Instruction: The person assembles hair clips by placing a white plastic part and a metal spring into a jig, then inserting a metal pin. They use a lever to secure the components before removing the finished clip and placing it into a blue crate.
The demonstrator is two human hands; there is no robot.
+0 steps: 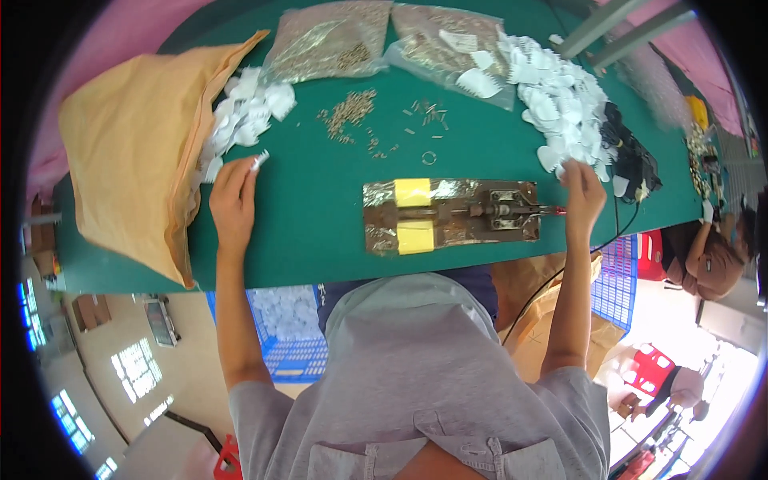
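Observation:
My left hand (233, 204) pinches a small white toothed plastic piece (260, 161) beside the left heap of white toothed pieces (248, 112). At the lower edge of the right heap of white pieces (560, 100), my right hand (584, 196) has its fingers closed; whether a piece sits between them cannot be made out. Between my hands lies a brown-wrapped board (456, 234) with two yellow patches and a metal toggle clamp (504, 210), whose red-tipped handle points at my right hand. Small brass-coloured parts (350, 112) lie scattered beyond it.
A large tan paper sack (132, 152) stands at the left. Clear bags of small parts (328, 40) line the back. Right of the heap lie a black bag (628, 152) and a cable. Blue crates (300, 348) stand below the table edge. Other people sit at far right.

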